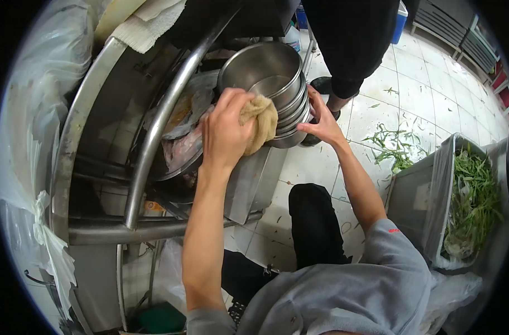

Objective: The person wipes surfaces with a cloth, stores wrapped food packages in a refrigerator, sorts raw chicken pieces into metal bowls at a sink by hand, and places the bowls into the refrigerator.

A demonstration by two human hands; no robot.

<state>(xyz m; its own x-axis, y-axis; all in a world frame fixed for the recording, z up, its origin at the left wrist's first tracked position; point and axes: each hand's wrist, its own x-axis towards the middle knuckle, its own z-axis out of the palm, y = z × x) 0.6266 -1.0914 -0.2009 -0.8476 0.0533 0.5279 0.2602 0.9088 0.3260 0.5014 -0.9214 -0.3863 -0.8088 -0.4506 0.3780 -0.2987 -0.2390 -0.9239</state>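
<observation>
A stack of several round steel pots (261, 60), nested in one another, stands tilted near the shelf's end. Bunched in my left hand (225, 131) is a tan cloth (261, 124), pressed near the left side of the stack. My right hand (323, 120) is at the stack's right side, thumb and fingers apart around the rims. The thumb and fingertips seem to touch the pots. The inside of the top pot is visible and shows bare metal; the lower pots show mostly as rims.
Steel rails (154, 123) of a rack run along the left, with plastic bags behind them. Another person's dark-trousered leg (349, 44) stands just beyond the pots. A grey bin (413, 195) of green leaves is at right, with leaf scraps (396, 146) on the tiled floor.
</observation>
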